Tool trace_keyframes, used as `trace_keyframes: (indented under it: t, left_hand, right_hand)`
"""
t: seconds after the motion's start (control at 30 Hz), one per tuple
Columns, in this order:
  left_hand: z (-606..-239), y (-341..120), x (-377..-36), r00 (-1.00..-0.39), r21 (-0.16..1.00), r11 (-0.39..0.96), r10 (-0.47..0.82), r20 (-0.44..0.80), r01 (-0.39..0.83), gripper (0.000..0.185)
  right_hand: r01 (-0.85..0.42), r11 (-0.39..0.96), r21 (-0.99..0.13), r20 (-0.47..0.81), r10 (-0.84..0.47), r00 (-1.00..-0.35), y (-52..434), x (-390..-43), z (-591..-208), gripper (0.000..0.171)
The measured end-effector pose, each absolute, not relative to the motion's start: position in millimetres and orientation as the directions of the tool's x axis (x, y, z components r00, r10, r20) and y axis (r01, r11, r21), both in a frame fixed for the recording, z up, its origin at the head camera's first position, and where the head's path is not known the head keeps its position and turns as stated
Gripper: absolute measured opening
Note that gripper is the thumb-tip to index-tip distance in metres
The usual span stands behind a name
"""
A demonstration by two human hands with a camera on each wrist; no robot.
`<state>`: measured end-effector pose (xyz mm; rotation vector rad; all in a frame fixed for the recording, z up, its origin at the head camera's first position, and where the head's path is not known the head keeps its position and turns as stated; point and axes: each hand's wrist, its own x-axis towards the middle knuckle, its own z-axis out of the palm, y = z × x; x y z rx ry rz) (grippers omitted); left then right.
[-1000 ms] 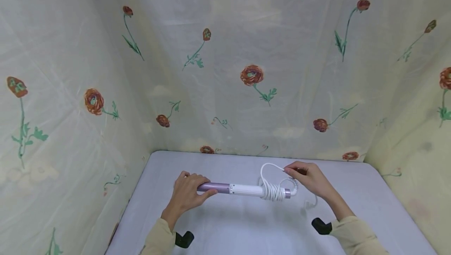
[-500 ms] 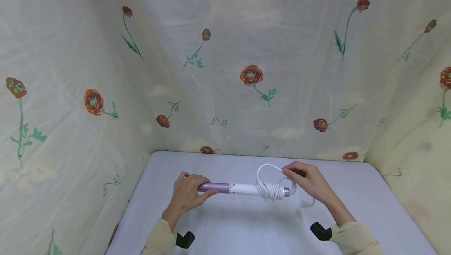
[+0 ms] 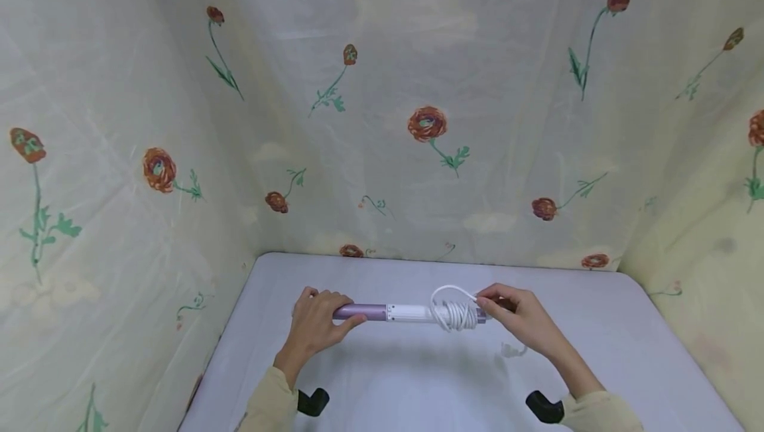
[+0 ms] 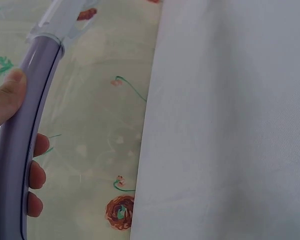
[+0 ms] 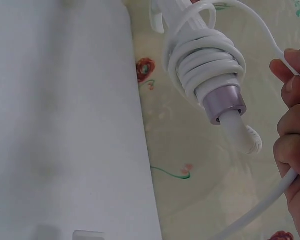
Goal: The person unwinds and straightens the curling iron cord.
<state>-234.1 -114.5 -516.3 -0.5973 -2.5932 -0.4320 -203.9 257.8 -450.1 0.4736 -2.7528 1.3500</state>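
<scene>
Head view shows a person holding a curling iron [image 3: 406, 313] level above a pale table [image 3: 418, 379], roughly over its middle and closer to the far edge than the near one. The left hand [image 3: 316, 322] grips the purple barrel at the left end, fingers curled over the top and thumb underneath. The right hand [image 3: 519, 318] sits at the other end, pinching the white cord [image 3: 455, 312] between thumb and fingertips; the cord is wound in tight coils around the white handle, with one loose loop arching above the coils. Behind the coils the handle ends in a purple collar with a white stub sticking out, plain in the right wrist view [image 5: 225, 102], where the cord runs down past the curled fingers [image 5: 295, 135] and out of the bottom of the picture. A small white piece [image 3: 513, 350] lies near the table below the right hand; it is too small to tell what it is. In the left wrist view the barrel [image 4: 25, 140] fills the left edge, with a thumb [image 4: 7, 97] pressed on one side and fingertips showing on the other. Cream sleeves [image 3: 268, 399] cover both forearms, and a black wrist mount [image 3: 313, 402] shows under each. Flowered cloth [image 3: 418, 120] with red blooms and green stems hangs on three sides of the table.
</scene>
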Motion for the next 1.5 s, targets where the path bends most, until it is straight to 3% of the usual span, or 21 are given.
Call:
trace_keyframes:
  t: [0.2,0.47,0.8,1.3,1.5]
  left_hand:
    - [-516,-115,-234,-0.809,0.191,0.863,0.332,0.485,0.469,0.049]
    - [-515,-114,-235,-0.817,0.207,0.865,0.316,0.483,0.457,0.048]
    - [-514,-115,-235,-0.82,0.226,0.867,0.291,0.494,0.444,0.047]
    - [-510,-118,-236,-0.811,0.238,0.862,0.279,0.514,0.447,0.043]
    - [-509,-118,-235,-0.805,0.246,0.856,0.276,0.526,0.454,0.042]
  right_hand:
    - [-0.28,0.543,-0.792,0.155,-0.266,-0.952,259,-197,-455,0.023]
    - [-0.346,0.495,-0.797,0.207,-0.315,-0.926,252,-180,-453,0.012]
    - [-0.378,0.42,-0.825,0.227,-0.366,-0.902,251,-169,-478,0.004]
    - [-0.314,0.508,-0.802,0.046,-0.472,-0.88,238,-160,-498,0.011]
    - [-0.335,0.529,-0.779,0.031,-0.502,-0.864,237,-162,-506,0.012]
